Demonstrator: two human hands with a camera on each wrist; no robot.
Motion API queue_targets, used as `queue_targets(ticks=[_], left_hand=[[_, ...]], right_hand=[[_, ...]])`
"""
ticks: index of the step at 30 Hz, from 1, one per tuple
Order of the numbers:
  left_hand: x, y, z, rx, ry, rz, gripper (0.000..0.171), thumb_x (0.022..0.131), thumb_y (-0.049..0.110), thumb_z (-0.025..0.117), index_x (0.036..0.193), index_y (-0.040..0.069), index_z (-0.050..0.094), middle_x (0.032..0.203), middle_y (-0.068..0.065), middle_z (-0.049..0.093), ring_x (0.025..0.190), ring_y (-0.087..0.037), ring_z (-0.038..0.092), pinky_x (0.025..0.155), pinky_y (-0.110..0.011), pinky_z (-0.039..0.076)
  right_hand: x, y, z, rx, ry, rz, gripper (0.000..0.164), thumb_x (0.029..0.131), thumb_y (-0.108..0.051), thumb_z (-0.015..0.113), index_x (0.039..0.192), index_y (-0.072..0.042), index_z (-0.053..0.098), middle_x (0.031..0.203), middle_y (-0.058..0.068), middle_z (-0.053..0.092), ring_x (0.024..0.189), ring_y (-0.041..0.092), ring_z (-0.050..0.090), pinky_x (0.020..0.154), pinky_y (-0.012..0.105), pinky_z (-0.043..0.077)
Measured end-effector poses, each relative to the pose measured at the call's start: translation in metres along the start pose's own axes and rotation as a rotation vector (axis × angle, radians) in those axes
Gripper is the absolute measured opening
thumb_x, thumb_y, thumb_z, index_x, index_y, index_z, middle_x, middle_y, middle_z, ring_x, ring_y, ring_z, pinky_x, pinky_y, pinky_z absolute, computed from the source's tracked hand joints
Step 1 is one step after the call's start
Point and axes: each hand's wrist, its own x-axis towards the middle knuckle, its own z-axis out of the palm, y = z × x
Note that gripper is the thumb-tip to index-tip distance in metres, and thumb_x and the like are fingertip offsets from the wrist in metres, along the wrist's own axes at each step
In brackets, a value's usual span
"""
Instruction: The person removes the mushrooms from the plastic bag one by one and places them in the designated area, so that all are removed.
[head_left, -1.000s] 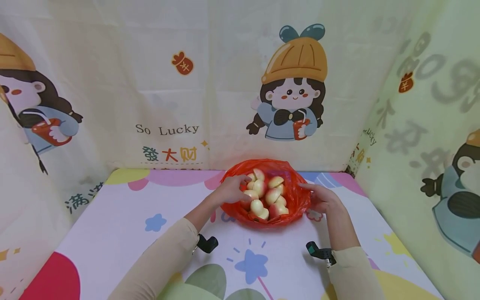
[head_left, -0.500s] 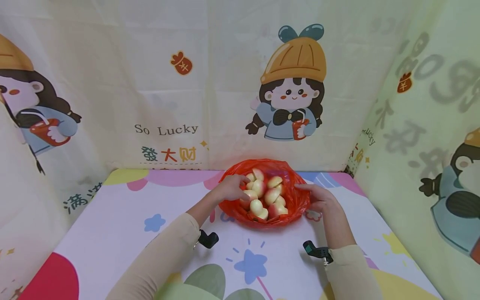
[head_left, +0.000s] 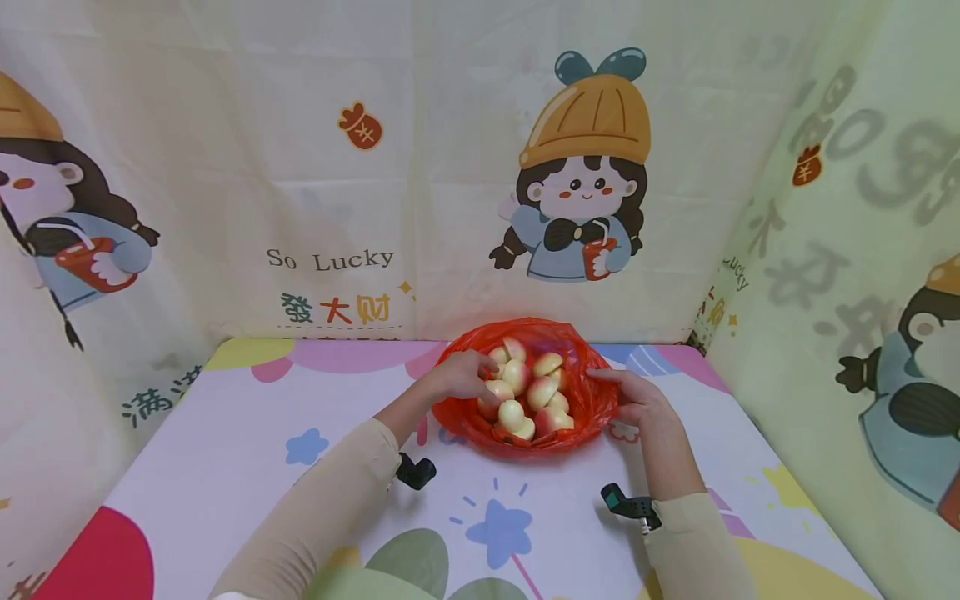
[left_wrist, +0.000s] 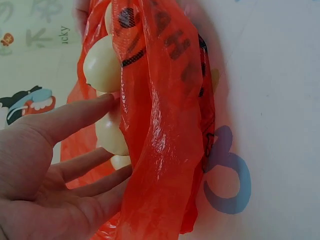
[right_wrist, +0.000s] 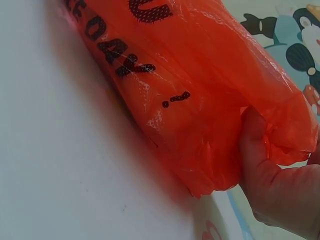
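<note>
A red plastic bag (head_left: 525, 448) with black print lies on the table, its mouth spread wide. Several smooth, pale yellow pieces with a red blush, peach-like in look, fill it; one such piece (head_left: 514, 377) shows near the middle. My left hand (head_left: 463, 375) reaches over the bag's left rim. In the left wrist view its thumb (left_wrist: 82, 114) touches the pale pieces, and the loosely extended fingers go in behind the red plastic, which hides their tips. At the opposite rim my right hand (right_wrist: 280, 185) pinches the plastic, thumb outside and fingers inside.
The table (head_left: 247, 467) wears a white cover printed with stars and coloured shapes. Behind it hangs a cream cloth wall (head_left: 450, 167) with cartoon figures, and similar cloth stands at both sides. A small black camera (head_left: 416, 472) is strapped to each wrist.
My right hand has shifted slightly to the left with the rim of the bag. The left hand stays nearly in place, and the whole head view drifts a little.
</note>
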Motion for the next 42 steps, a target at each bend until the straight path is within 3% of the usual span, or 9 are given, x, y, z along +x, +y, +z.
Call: queue_targets(ticks=[10,22,28,42], left_hand=[[0.0026,-0.0016,0.0029,0.024,-0.039,-0.044,0.059,0.08,0.023,0.088,0.135,0.012,0.066,0.128,-0.005,0.066,0.114,-0.022,0.058,0.087,-0.037,0.062],[0.0057,0.0013,0.0037,0.1,-0.013,-0.004,0.058,0.075,0.022,0.091,0.128,0.009,0.071,0.123,-0.005,0.07,0.106,-0.021,0.06,0.088,-0.033,0.061],[0.0063,0.0021,0.0031,0.072,-0.011,-0.027,0.057,0.075,0.017,0.091,0.129,0.012,0.071,0.126,-0.005,0.069,0.108,-0.021,0.061,0.085,-0.035,0.063],[0.005,0.0035,-0.0041,0.026,0.034,0.008,0.06,0.074,0.014,0.092,0.13,0.011,0.071,0.128,-0.006,0.068,0.116,-0.024,0.058,0.089,-0.037,0.062]], right_hand=[[-0.0003,0.0034,-0.0019,0.002,0.0,-0.014,0.064,0.092,-0.029,0.08,0.144,-0.018,0.045,0.12,-0.001,0.068,0.112,0.02,0.066,0.095,0.038,0.061],[0.0004,0.0029,-0.0026,0.037,0.013,0.003,0.065,0.09,-0.029,0.082,0.143,-0.018,0.046,0.118,-0.002,0.069,0.116,0.02,0.062,0.095,0.036,0.06],[0.0019,0.0023,-0.0037,0.028,0.018,0.014,0.064,0.09,-0.031,0.082,0.142,-0.019,0.047,0.121,-0.002,0.067,0.123,0.021,0.055,0.093,0.035,0.059],[-0.0007,0.0025,-0.0062,0.042,-0.01,-0.002,0.056,0.095,-0.028,0.077,0.141,-0.018,0.047,0.116,-0.002,0.07,0.111,0.018,0.066,0.095,0.037,0.061]])
